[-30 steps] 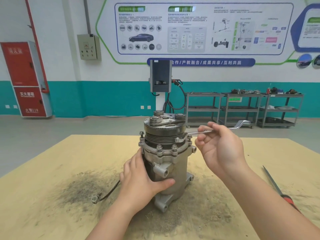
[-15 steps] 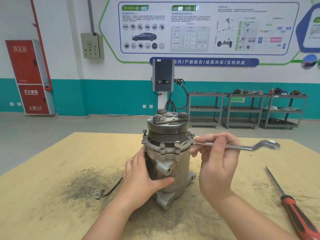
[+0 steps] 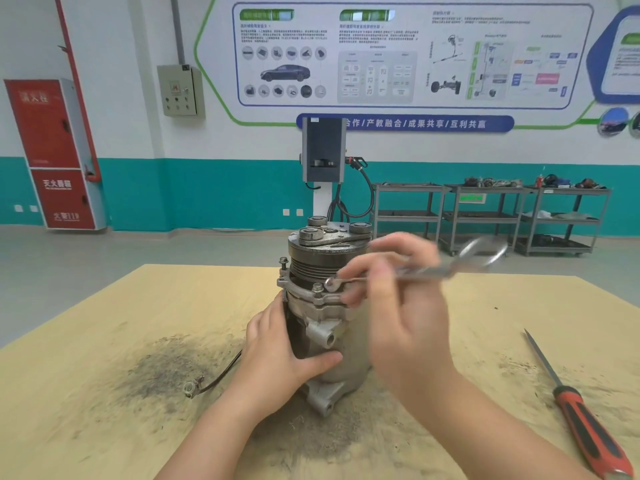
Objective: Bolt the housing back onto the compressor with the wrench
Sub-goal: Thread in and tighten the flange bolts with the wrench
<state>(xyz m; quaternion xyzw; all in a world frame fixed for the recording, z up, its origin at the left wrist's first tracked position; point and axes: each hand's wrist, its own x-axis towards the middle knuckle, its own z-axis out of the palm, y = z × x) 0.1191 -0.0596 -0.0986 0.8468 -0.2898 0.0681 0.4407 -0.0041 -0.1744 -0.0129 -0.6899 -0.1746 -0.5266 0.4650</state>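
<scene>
The grey metal compressor (image 3: 320,344) stands upright on the yellow table, its black pulley (image 3: 322,258) on top. My left hand (image 3: 280,351) grips its lower body, thumb across the front. My right hand (image 3: 401,306) holds a silver wrench (image 3: 429,270) by the shaft; hand and wrench are motion-blurred. The wrench's ring end (image 3: 331,284) sits at the front of the housing flange, just right of a bolt head (image 3: 317,288). Another bolt (image 3: 283,261) sticks up at the flange's left.
A red-handled screwdriver (image 3: 585,424) lies on the table (image 3: 104,393) at the right. A black wire with a ring terminal (image 3: 194,388) trails left from the compressor over dark grime. Metal shelf carts (image 3: 485,216) and a charging post stand by the far wall.
My right hand has swung the wrench's ring end from the flange's right side round to its front. The left hand keeps its grip on the body.
</scene>
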